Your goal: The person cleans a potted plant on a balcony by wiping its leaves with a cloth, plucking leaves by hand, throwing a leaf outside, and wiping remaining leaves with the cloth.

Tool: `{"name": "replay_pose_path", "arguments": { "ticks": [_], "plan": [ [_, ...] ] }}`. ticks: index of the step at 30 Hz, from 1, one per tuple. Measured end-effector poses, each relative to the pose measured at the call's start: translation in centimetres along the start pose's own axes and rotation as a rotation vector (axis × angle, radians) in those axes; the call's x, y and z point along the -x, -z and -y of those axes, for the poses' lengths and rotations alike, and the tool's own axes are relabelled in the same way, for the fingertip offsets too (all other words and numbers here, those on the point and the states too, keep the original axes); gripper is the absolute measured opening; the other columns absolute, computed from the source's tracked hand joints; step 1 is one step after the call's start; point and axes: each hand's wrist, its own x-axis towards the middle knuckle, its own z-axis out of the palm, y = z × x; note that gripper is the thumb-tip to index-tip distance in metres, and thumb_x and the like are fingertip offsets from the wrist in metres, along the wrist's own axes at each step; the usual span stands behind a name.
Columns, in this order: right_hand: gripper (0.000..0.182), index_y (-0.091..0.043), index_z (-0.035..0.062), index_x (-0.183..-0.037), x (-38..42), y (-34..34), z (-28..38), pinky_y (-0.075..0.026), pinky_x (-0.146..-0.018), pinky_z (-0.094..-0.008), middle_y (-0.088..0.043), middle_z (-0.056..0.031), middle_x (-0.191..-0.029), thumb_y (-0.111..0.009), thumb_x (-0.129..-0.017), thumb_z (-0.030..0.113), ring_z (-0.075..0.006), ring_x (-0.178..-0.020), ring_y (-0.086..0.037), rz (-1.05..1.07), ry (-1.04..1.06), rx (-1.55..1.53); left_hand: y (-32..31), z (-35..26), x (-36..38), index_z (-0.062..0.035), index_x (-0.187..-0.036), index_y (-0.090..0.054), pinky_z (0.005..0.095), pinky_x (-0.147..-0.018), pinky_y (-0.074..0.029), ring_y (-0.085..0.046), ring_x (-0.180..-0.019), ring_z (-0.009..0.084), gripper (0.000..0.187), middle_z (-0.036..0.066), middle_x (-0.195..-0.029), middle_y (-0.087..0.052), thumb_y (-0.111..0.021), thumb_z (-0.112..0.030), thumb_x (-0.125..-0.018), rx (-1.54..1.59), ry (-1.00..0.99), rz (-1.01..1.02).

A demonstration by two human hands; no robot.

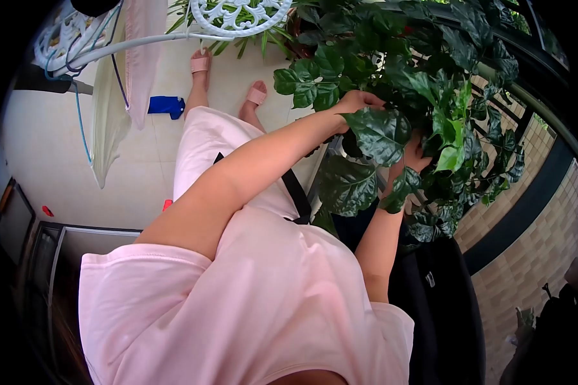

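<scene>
A bushy potted plant (430, 77) with big glossy dark green leaves fills the upper right. My left hand (359, 101) reaches across my body and rests at the top of a large leaf (382, 135), with its fingers curled around the leaf's base. My right hand (415, 158) is lower, pushed in among the foliage. Leaves cover most of it, so its fingers do not show. The plant's pot is hidden behind leaves and my arms.
My feet in pink sandals (200, 63) stand on a pale tiled floor. A white ornate metal table (237, 16) and hanging cloth (109, 96) are at the upper left, a blue object (167, 106) lies on the floor, a dark railing (526, 205) runs on the right, and a black bag (443, 301) sits below the plant.
</scene>
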Motion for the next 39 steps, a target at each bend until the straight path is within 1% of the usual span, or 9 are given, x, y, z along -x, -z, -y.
{"name": "replay_pose_path", "arguments": {
  "ticks": [2,5,7,10,14,26,30,38,39],
  "plan": [
    [0.050,-0.048,-0.0004,-0.122,-0.2,-0.6,2.4,-0.045,-0.081,-0.0406,-0.057,-0.0178,-0.117,-0.068,-0.083,0.022,-0.0304,-0.100,-0.056,-0.036,0.035,0.098,1.5,2.2,-1.8,-0.0006,-0.109,-0.061,0.0305,-0.073,-0.050,-0.062,-0.083,0.0162,0.027,0.009,-0.097,-0.066,-0.061,-0.013,-0.086,0.114,-0.065,0.169],
    [0.038,-0.057,0.0003,-0.114,0.2,-2.1,-0.2,-0.046,-0.083,-0.0425,-0.060,-0.0198,-0.112,-0.062,-0.087,0.026,-0.0380,-0.096,-0.058,-0.068,0.866,1.117,3.7,4.6,-3.4,-0.0049,-0.114,-0.059,0.0308,-0.081,-0.050,-0.062,-0.089,0.0177,0.029,0.009,-0.100,-0.065,-0.057,-0.016,-0.088,-0.186,-0.635,0.325],
    [0.034,-0.062,0.0049,-0.108,0.3,-5.4,-9.0,-0.047,-0.076,-0.0451,-0.062,-0.0195,-0.104,-0.057,-0.089,0.033,-0.0415,-0.092,-0.058,0.179,0.219,0.248,1.5,1.3,-1.1,-0.0029,-0.108,-0.062,0.0295,-0.080,-0.049,-0.062,-0.089,0.0160,0.025,0.010,-0.099,-0.066,-0.057,-0.014,-0.086,-0.365,-0.444,0.235],
    [0.031,-0.061,0.0069,-0.110,1.3,-4.5,-3.0,-0.047,-0.076,-0.0466,-0.062,-0.0193,-0.100,-0.059,-0.088,0.028,-0.0414,-0.091,-0.058,0.209,0.420,0.380,0.0,-2.7,1.1,-0.0003,-0.085,-0.067,0.0346,-0.074,-0.050,-0.061,-0.086,0.0324,0.018,0.017,-0.091,-0.062,-0.063,-0.014,-0.073,-0.777,-0.537,0.196],
    [0.031,-0.057,0.0061,-0.112,2.4,-5.0,-1.5,-0.048,-0.074,-0.0445,-0.061,-0.0196,-0.102,-0.064,-0.085,0.021,-0.0404,-0.091,-0.058,0.065,0.422,0.409,0.5,-0.5,2.0,-0.0029,-0.105,-0.058,0.0300,-0.081,-0.048,-0.059,-0.087,0.0173,0.026,0.008,-0.093,-0.063,-0.061,-0.012,-0.081,-0.032,-0.426,0.299],
    [0.035,-0.053,-0.0011,-0.115,2.0,-3.3,2.6,-0.044,-0.080,-0.0447,-0.058,-0.0238,-0.107,-0.060,-0.088,0.019,-0.0398,-0.097,-0.056,0.132,0.412,0.167,-3.0,-1.7,4.5,-0.0045,-0.135,-0.036,0.0296,-0.088,-0.046,-0.056,-0.105,0.0176,0.057,0.010,-0.117,-0.056,-0.060,-0.003,-0.084,-0.394,-0.652,0.012],
    [0.045,-0.041,0.0032,-0.132,3.4,-5.7,-4.7,-0.041,-0.092,-0.0403,-0.048,-0.0199,-0.128,-0.050,-0.093,0.024,-0.0334,-0.112,-0.050,0.299,0.130,0.042,-2.3,-2.2,2.9,-0.0033,-0.131,-0.040,0.0302,-0.088,-0.045,-0.056,-0.104,0.0195,0.050,0.011,-0.115,-0.057,-0.058,-0.007,-0.085,-0.502,-0.770,0.097],
    [0.034,-0.052,0.0075,-0.124,6.2,0.6,0.7,-0.049,-0.075,-0.0354,-0.060,-0.0085,-0.098,-0.046,-0.092,0.018,-0.0230,-0.085,-0.060,0.293,-0.639,-1.198,-0.8,-3.7,0.7,0.0001,-0.121,-0.052,0.0321,-0.090,-0.044,-0.057,-0.102,0.0245,0.038,0.015,-0.112,-0.059,-0.052,-0.015,-0.086,-1.629,-1.159,-0.004],
    [0.033,-0.055,0.0079,-0.122,6.3,1.9,1.4,-0.049,-0.075,-0.0354,-0.061,-0.0074,-0.093,-0.045,-0.092,0.019,-0.0228,-0.083,-0.060,0.333,-0.713,-1.292,-1.4,-4.5,3.2,0.0009,-0.123,-0.050,0.0327,-0.089,-0.045,-0.058,-0.101,0.0237,0.039,0.015,-0.114,-0.059,-0.048,-0.020,-0.090,-1.053,-0.718,0.028]
  ]
}}
